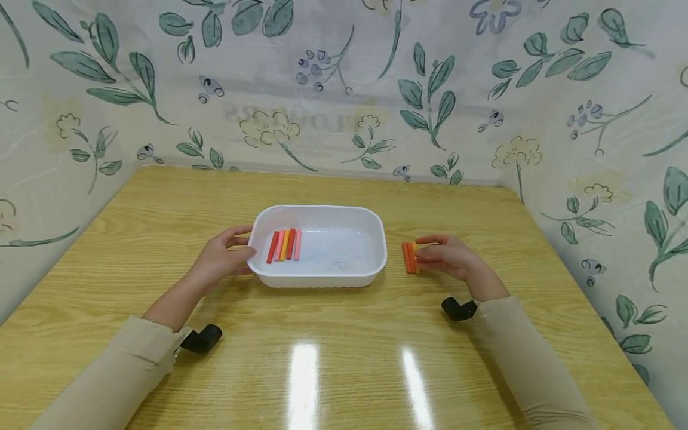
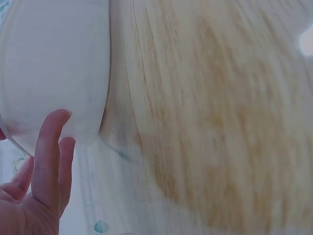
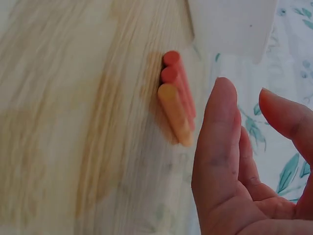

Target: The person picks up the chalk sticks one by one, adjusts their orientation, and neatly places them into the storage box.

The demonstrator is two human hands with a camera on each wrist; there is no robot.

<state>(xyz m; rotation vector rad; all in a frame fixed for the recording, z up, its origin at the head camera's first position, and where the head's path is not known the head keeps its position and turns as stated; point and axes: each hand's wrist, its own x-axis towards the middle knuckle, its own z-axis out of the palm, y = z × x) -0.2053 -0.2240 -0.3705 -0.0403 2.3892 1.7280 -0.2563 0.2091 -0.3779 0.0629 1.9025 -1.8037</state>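
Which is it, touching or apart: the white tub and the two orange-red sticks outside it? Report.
Apart. The head view shows it: a strip of bare table lies between the white tub and the orange-red sticks.

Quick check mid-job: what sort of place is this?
Probably a screened-off tabletop workspace: floral-printed sheeting rises behind and on both sides of a wood-grain table, which bears a white tray of coloured chalk-like sticks.

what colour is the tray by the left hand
The tray is white; it shows best in the head view.
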